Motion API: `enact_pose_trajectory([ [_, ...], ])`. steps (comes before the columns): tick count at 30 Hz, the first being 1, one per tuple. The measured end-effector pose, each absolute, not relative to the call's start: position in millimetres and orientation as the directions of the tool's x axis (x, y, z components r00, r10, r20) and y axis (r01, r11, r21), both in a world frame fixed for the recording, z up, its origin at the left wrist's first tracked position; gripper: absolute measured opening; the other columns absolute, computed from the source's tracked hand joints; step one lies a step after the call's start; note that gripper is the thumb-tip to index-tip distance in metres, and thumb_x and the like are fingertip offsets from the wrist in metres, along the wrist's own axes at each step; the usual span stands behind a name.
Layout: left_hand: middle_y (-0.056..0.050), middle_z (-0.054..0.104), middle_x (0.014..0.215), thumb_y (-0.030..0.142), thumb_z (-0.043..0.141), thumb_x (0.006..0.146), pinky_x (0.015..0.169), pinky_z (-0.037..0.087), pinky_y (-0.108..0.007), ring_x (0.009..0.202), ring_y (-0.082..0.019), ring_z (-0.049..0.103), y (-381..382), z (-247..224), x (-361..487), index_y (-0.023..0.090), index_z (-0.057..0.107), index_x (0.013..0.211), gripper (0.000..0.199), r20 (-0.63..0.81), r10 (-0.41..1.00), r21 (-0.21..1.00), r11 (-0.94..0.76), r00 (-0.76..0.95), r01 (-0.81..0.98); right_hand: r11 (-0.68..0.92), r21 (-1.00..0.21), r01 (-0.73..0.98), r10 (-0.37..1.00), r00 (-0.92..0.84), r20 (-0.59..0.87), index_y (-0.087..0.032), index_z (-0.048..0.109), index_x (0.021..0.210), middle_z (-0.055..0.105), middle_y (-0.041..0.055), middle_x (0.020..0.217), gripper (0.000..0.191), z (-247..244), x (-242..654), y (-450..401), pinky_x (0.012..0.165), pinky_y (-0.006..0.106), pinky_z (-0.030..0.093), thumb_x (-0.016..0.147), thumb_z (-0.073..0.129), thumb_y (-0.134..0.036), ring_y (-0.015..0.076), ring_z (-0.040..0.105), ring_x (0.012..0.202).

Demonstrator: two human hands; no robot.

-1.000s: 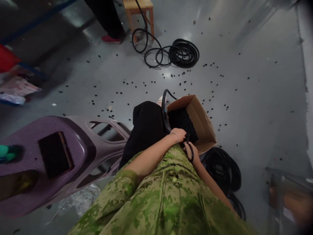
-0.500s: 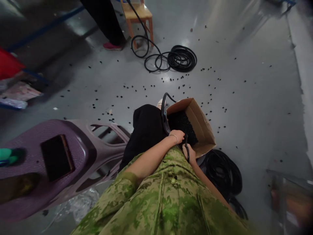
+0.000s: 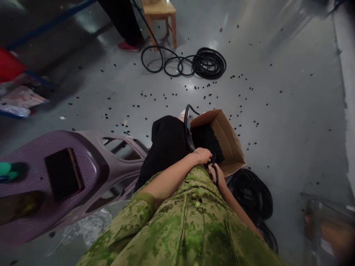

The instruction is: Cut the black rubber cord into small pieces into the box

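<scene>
A cardboard box (image 3: 229, 144) stands at my knees, tilted, with many small black pieces (image 3: 206, 138) inside. Over its near edge, my left hand (image 3: 203, 155) has its fingers closed; what they pinch is too small to make out. Close beside it on the right, my right hand (image 3: 217, 174) is wrapped round a black hose (image 3: 216, 176). Part of a black hose (image 3: 186, 122) also arches over the box's left side. The fingertips of both hands nearly meet at the hose.
A purple stool (image 3: 91, 166) at the left bears a phone (image 3: 63, 174). Coiled hose (image 3: 209, 63) lies ahead near a wooden chair (image 3: 159, 8) and a person's leg (image 3: 124, 22). More coils (image 3: 252, 194) lie at the right. Black bits dot the floor.
The view has shifted slightly. Both hands stay close together over the box edge, and the loose hose loop by the chair has moved left.
</scene>
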State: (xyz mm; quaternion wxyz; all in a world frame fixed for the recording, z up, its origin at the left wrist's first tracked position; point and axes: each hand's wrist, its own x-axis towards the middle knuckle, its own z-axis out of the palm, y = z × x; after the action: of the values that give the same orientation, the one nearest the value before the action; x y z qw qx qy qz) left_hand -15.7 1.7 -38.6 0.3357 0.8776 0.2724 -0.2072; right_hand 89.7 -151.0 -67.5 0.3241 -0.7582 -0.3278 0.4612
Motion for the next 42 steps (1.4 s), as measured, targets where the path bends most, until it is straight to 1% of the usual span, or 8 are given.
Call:
enact_pose_trajectory([
  [5, -0.011, 0.075, 0.110, 0.032, 0.056, 0.093, 0.084, 0.053, -0.029, 0.106, -0.024, 0.069, 5.2, -41.1, -15.7, 0.024, 0.073, 0.115, 0.028, -0.560, 0.347, 0.444, -0.641, 0.752, 0.626, -0.541, -0.770, 0.339, 0.824, 0.395, -0.405, -0.024, 0.061, 0.075, 0.062, -0.0013, 0.070, 0.035, -80.7, 87.5, -149.9, 0.074, 0.031, 0.042, 0.073, 0.055, -0.058, 0.0202, 0.055, 0.072],
  [11, -0.011, 0.074, 0.114, 0.031, 0.056, 0.094, 0.085, 0.053, -0.028, 0.107, -0.024, 0.069, 5.1, -31.5, -14.9, 0.022, 0.073, 0.113, 0.027, -0.565, 0.381, 0.430, -0.621, 0.732, 0.655, -0.585, -0.704, 0.403, 0.796, 0.451, -0.404, -0.026, 0.065, 0.079, 0.066, -0.0013, 0.069, 0.032, -88.2, 89.9, -150.1, 0.073, 0.030, 0.045, 0.071, 0.052, -0.054, 0.0216, 0.061, 0.073],
  [15, -0.016, 0.074, 0.113, 0.033, 0.056, 0.095, 0.086, 0.054, -0.029, 0.106, -0.025, 0.069, 1.9, -23.6, -14.2, 0.018, 0.075, 0.109, 0.028, -0.577, 0.467, 0.361, -0.591, 0.671, 0.721, -0.626, -0.681, 0.380, 0.753, 0.522, -0.400, -0.027, 0.065, 0.079, 0.064, -0.0011, 0.065, 0.034, -91.7, 90.3, -152.1, 0.070, 0.030, 0.044, 0.068, 0.053, -0.057, 0.0217, 0.060, 0.068],
  [19, -0.019, 0.074, 0.111, 0.032, 0.056, 0.094, 0.086, 0.055, -0.032, 0.106, -0.027, 0.070, 0.8, -23.1, -15.2, 0.015, 0.075, 0.109, 0.030, -0.598, 0.493, 0.341, -0.557, 0.632, 0.757, -0.620, -0.729, 0.290, 0.713, 0.595, -0.371, -0.026, 0.061, 0.083, 0.059, -0.0017, 0.061, 0.041, -92.0, 89.4, -156.5, 0.067, 0.032, 0.043, 0.069, 0.051, -0.062, 0.0215, 0.057, 0.064],
  [25, -0.017, 0.072, 0.118, 0.033, 0.053, 0.094, 0.089, 0.055, -0.033, 0.109, -0.028, 0.069, 2.5, -15.2, -18.5, 0.014, 0.072, 0.114, 0.033, -0.588, 0.531, 0.377, -0.488, 0.611, 0.787, -0.601, -0.795, 0.080, 0.729, 0.462, -0.505, -0.024, 0.058, 0.094, 0.056, -0.0036, 0.058, 0.049, -73.1, 85.1, -153.1, 0.061, 0.032, 0.042, 0.066, 0.061, -0.065, 0.0196, 0.055, 0.057],
  [31, -0.013, 0.072, 0.117, 0.033, 0.049, 0.096, 0.091, 0.054, -0.033, 0.109, -0.025, 0.068, 2.2, -12.3, -21.3, 0.018, 0.070, 0.116, 0.033, -0.529, 0.556, 0.421, -0.484, 0.641, 0.767, -0.624, -0.778, -0.067, 0.726, 0.318, -0.610, -0.024, 0.061, 0.102, 0.068, 0.0030, 0.073, 0.057, -54.7, 85.5, -154.2, 0.067, 0.035, 0.048, 0.064, 0.066, -0.067, 0.0246, 0.065, 0.073],
  [38, -0.010, 0.073, 0.116, 0.035, 0.052, 0.095, 0.090, 0.054, -0.033, 0.108, -0.025, 0.069, -0.7, -23.3, -20.1, 0.021, 0.071, 0.113, 0.029, -0.486, 0.486, 0.452, -0.572, 0.727, 0.684, -0.580, -0.810, 0.089, 0.789, 0.310, -0.531, -0.022, 0.069, 0.099, 0.071, 0.0045, 0.079, 0.054, -52.3, 89.0, -153.8, 0.068, 0.034, 0.048, 0.069, 0.068, -0.067, 0.0246, 0.064, 0.076],
  [42, -0.010, 0.074, 0.114, 0.034, 0.052, 0.095, 0.088, 0.054, -0.032, 0.107, -0.025, 0.069, -1.5, -23.7, -19.0, 0.021, 0.072, 0.112, 0.029, -0.500, 0.459, 0.439, -0.597, 0.734, 0.672, -0.561, -0.823, 0.090, 0.803, 0.298, -0.515, -0.020, 0.069, 0.103, 0.071, 0.0048, 0.079, 0.060, -57.6, 90.5, -152.9, 0.068, 0.034, 0.048, 0.070, 0.067, -0.070, 0.0241, 0.063, 0.074],
])
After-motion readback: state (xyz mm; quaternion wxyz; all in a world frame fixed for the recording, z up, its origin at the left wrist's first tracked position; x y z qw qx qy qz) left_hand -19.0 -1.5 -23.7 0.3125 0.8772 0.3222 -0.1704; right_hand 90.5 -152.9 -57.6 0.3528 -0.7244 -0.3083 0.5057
